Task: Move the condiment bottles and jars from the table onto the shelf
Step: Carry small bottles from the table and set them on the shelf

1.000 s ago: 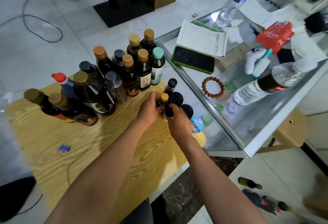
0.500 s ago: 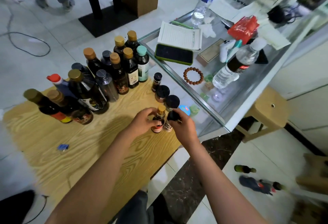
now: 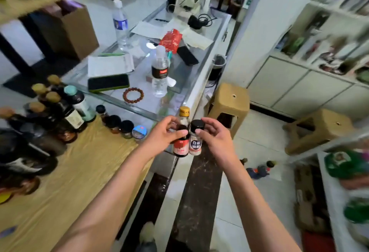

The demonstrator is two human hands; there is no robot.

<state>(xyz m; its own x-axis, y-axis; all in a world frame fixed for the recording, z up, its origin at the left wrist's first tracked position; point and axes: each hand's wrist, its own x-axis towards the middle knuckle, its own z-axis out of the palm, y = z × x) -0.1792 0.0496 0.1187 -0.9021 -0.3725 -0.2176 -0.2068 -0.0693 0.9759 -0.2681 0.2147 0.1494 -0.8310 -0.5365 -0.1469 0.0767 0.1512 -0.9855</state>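
My left hand grips a small dark sauce bottle with a yellow cap and red label. My right hand grips a small pepper jar with a black lid. Both containers are held upright, side by side, in the air past the right edge of the wooden table. Several tall dark sauce bottles stand at the table's left. A row of small jars lines its far edge. A white shelf with blurred items stands at the right.
A glass counter behind the table carries water bottles, a phone, papers and a bead bracelet. Two tan plastic stools stand on the tiled floor. Bottles lie on the floor near the shelf. A white cabinet is farther right.
Both hands lifted the two small containers off the table and carried them right, past the table edge. The view swung right, bringing the shelf and cabinet into sight.
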